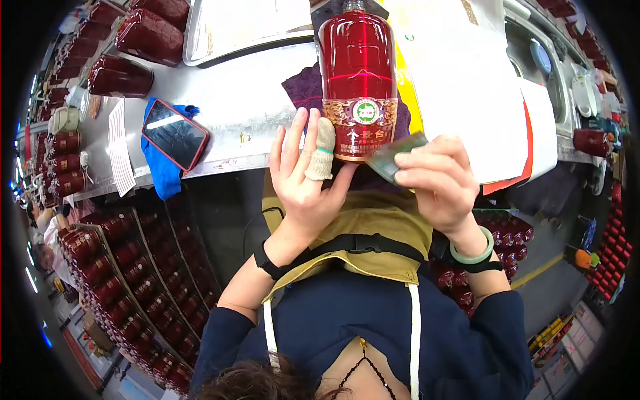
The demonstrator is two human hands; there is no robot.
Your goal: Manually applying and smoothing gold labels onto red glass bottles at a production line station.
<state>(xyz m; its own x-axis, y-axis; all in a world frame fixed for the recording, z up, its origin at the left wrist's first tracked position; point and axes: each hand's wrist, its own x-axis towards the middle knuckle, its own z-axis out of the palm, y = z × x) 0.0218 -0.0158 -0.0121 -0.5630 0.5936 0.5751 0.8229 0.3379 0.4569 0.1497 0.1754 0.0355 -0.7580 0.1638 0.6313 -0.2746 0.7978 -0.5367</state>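
The red glass bottle [358,73] lay on the metal table [253,107], its base end toward the person, resting partly on a dark purple cloth [303,87]. The left hand [303,177] steadied it from below at the base: the fingers [293,143] were spread open and flat beside the gold-and-red label [360,123], and one finger wore a beige cloth cot [323,150] that touched the label's edge. The right hand [437,180] had its fingers closed in a pinch on a small greenish card-like piece [393,159], held against the bottle's lower right corner. A green bangle [475,252] sat on the right wrist. To the left on the table lay a smartphone in a red case [175,133] on a blue cloth [160,163]. More red bottles [120,77] lay along the table's far left, and crates of them [127,287] stood below.
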